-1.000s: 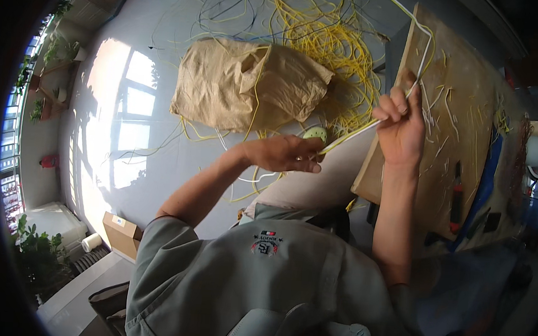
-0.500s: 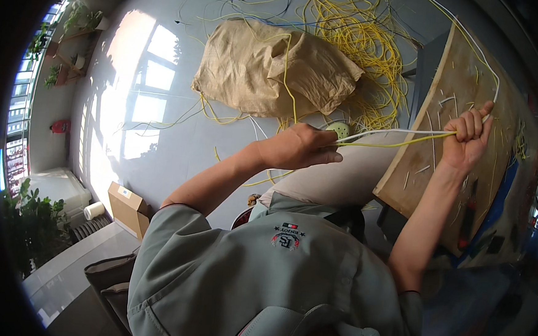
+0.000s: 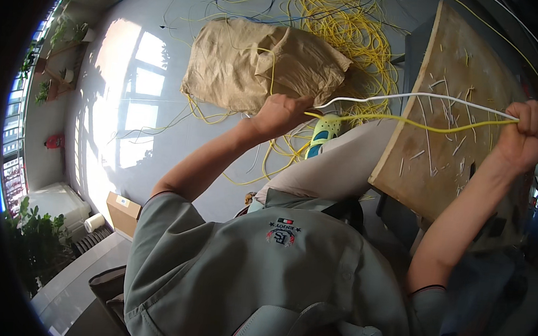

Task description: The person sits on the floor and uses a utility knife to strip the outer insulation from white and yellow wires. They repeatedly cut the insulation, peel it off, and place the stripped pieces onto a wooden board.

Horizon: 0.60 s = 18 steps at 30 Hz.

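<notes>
- The left hand has its grip closed on a white wire and a yellow wire, just beside the brown sack.
- The right hand holds both wires too, its grip a fist over the tabletop.
- Between the hands the wires part — yellow nearer the body.
- White scraps litter the tabletop; a yellow wire tangle lies on the floor.
</notes>
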{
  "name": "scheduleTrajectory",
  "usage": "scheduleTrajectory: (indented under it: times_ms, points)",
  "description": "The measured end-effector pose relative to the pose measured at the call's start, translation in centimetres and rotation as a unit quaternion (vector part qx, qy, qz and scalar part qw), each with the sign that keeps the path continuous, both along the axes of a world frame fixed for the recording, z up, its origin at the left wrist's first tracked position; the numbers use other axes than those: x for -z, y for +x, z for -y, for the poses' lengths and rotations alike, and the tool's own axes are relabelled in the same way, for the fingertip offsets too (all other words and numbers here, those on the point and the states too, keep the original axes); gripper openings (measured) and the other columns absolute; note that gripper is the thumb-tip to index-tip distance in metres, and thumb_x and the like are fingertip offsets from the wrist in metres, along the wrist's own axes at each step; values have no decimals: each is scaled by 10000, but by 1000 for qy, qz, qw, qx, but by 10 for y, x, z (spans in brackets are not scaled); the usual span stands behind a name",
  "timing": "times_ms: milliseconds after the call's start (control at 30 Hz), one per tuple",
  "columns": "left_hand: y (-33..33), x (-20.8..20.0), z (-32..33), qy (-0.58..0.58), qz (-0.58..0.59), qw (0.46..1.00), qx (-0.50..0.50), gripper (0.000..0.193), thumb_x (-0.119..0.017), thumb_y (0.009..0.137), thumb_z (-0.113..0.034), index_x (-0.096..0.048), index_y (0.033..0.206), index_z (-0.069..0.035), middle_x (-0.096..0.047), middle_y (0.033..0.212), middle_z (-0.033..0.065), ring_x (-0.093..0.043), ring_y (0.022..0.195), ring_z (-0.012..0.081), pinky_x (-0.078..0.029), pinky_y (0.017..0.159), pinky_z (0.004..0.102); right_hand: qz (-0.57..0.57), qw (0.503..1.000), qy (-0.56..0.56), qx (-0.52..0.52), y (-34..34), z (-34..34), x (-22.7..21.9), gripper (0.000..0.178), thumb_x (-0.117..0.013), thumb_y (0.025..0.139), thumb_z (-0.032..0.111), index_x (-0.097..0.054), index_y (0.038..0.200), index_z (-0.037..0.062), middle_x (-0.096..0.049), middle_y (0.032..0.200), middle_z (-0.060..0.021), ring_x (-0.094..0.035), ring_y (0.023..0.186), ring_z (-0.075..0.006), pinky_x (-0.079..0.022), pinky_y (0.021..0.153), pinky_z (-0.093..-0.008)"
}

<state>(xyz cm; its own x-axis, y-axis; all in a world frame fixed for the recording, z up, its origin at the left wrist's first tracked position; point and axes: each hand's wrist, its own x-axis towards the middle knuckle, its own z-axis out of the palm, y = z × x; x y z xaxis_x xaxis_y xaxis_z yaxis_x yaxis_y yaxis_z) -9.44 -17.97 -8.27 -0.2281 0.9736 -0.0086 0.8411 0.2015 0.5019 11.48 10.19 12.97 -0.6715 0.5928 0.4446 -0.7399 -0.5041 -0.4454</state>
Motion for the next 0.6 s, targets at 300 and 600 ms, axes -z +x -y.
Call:
scheduleTrajectory:
  times_ms: [300,600]
  points:
    - [3,-51,30,119,67,976,168,158,-574,815,-52,-513,955,-11,-588,717,114,-588,652,298,-467,585,351,43,999,-13,-5,7,-74,17,387,-329,948,322,-534,916,-4,-207,478,45,-180,406,-56,-161,385,-195]
    - [-8,-40,43,70,113,985,109,167,-530,868,-163,-525,984,-42,-563,637,115,-573,592,294,-445,532,382,108,994,-9,23,42,-134,39,314,-365,935,261,-523,950,-10,-229,474,41,-214,407,-58,-182,393,-204]
